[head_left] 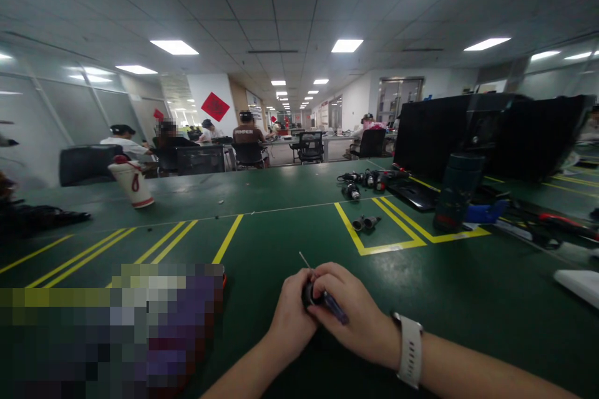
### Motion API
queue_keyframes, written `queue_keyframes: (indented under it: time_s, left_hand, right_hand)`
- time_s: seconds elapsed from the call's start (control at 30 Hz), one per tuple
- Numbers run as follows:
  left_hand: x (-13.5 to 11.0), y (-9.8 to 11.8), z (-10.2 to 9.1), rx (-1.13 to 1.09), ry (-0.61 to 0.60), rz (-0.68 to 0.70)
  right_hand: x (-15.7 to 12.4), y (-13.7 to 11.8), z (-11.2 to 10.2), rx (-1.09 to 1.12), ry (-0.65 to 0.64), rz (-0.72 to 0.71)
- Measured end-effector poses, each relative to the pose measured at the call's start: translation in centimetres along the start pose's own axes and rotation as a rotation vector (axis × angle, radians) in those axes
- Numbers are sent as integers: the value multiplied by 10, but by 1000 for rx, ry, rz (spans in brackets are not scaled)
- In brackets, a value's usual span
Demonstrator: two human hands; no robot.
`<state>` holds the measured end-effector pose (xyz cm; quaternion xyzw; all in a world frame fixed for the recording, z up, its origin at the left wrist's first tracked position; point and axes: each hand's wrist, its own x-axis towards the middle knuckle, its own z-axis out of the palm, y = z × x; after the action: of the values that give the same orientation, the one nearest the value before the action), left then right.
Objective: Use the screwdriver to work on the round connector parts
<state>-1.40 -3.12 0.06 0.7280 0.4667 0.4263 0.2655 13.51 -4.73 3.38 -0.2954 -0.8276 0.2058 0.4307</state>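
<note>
My left hand (294, 308) is closed around a small dark round part (309, 294), a cylindrical piece with a ring-like end. Pressed against it, my right hand (353, 315) grips a small screwdriver (336, 308) by its dark purple handle. A thin metal shaft sticks up past the fingers on the far side; where it meets the round part is hidden. A watch with a pale strap is on my right wrist. Beyond my hands, two grey metal connectors (366, 222) lie inside a yellow-taped rectangle.
The green table (271, 230) carries yellow tape lines. More connectors (350, 190) lie farther back. To the right stand a dark bottle (458, 190), monitors (435, 137) and a blue tool (486, 212). A white cup (133, 182) stands at left; a blurred-out patch covers the near left. People sit beyond.
</note>
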Motion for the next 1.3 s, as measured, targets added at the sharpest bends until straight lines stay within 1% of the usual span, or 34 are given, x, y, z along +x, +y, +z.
queue_keyframes:
  time_s: [0.1, 0.13, 0.2, 0.27, 0.33, 0.47, 0.53, 0.6, 0.67, 0.77, 0.93, 1.03, 1.13, 1.2, 1.23, 1.27, 1.3]
  left_hand:
    - [0, 0, -2, 103, 141, 67]
    - [-1, 0, -2, 135, 171, 80]
    - [-2, 1, -4, 202, 183, 83]
    - [-3, 3, -5, 252, 124, 77]
    - [-4, 7, -5, 292, 22, 79]
    - [-6, 19, -3, 400, -156, 141]
    - [-6, 24, -3, 455, -225, 182]
    - [-7, 28, -3, 495, -285, 203]
    - [-7, 31, -3, 521, -321, 197]
    - [-6, 31, -3, 531, -344, 159]
    - [-6, 29, -5, 551, -399, 131]
    - [-7, 29, -7, 574, -412, 157]
    - [-9, 31, -6, 594, -400, 259]
    - [-16, 33, 0, 584, -404, 392]
    - [-21, 34, 5, 558, -430, 498]
    - [-29, 36, 11, 532, -413, 583]
    - [-39, 38, 16, 497, -352, 647]
  right_hand:
    - [6, 2, -13, -66, 73, -24]
    - [8, 5, -19, -94, 106, -28]
    - [9, 16, -35, -184, 150, -35]
    - [4, 35, -55, -364, 175, -15]
    - [-5, 60, -76, -630, 182, 34]
    - [-23, 112, -118, -791, 196, 106]
    - [-28, 133, -133, -858, 175, 127]
    - [-30, 148, -142, -912, 141, 146]
    - [-30, 159, -147, -951, 110, 163]
    - [-31, 169, -150, -987, 82, 190]
    - [-35, 174, -151, -1009, 74, 236]
    - [-37, 175, -150, -1011, 105, 275]
    - [-37, 176, -151, -1015, 159, 324]
    - [-37, 177, -152, -1021, 208, 371]
    - [-37, 177, -152, -1024, 232, 396]
    - [-38, 178, -153, -1025, 253, 420]
    - [-38, 178, -154, -1025, 268, 441]
